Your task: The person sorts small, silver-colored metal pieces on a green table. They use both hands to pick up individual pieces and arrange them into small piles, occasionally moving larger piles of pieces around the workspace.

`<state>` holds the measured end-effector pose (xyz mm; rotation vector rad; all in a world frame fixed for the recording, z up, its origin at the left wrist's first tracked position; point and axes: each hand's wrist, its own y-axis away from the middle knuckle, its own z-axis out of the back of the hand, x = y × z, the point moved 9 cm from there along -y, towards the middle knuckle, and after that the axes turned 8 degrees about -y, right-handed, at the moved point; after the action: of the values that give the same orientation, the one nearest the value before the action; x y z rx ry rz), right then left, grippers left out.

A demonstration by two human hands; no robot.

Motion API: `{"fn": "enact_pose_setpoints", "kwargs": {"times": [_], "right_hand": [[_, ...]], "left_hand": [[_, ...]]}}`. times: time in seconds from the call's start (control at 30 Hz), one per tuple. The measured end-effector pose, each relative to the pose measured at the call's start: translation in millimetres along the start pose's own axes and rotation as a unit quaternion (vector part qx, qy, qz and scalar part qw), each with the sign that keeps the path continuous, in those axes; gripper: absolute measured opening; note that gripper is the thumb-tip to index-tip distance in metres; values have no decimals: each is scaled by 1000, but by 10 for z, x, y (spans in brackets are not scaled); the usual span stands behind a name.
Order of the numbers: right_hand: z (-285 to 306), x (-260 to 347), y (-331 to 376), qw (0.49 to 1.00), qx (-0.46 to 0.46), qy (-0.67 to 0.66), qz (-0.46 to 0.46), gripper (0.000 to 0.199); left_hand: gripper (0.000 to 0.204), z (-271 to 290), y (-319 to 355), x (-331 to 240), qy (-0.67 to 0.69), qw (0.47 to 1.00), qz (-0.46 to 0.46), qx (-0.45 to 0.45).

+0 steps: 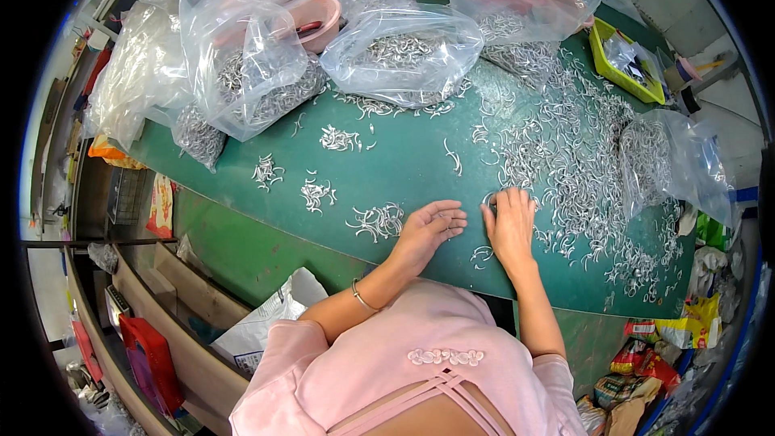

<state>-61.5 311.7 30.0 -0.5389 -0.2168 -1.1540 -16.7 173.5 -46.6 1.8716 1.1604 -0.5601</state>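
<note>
My left hand hovers at the near edge of the green table, fingers loosely curved and apart. A small shiny spot shows by its fingers; whether it is a ring or a metal piece I cannot tell. To its left lies a small heap of curved silvery metal pieces. My right hand rests palm down, fingers stretched out, touching the left edge of a wide spread of the same metal pieces. A few loose curved pieces lie just left of my right wrist.
Smaller heaps lie farther left. Clear plastic bags full of pieces line the far side, with a pink bowl and a yellow-green basket. Another bag stands at right. Open drawers are at lower left.
</note>
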Motion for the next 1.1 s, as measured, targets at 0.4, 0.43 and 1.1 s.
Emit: {"fn": "enact_pose_setpoints", "kwargs": {"times": [0.4,0.43,1.1], "right_hand": [[22,283,-91,953,46,-295,42,11],[10,155,-207,951,16,-309,0,12],[-322,2,-429,880,177,-432,-92,16]], "left_hand": [[33,-121,-22,100,129,990,52,22],[32,-54,-37,143,120,991,52,36],[41,-69,-25,14,190,981,46,12]]}}
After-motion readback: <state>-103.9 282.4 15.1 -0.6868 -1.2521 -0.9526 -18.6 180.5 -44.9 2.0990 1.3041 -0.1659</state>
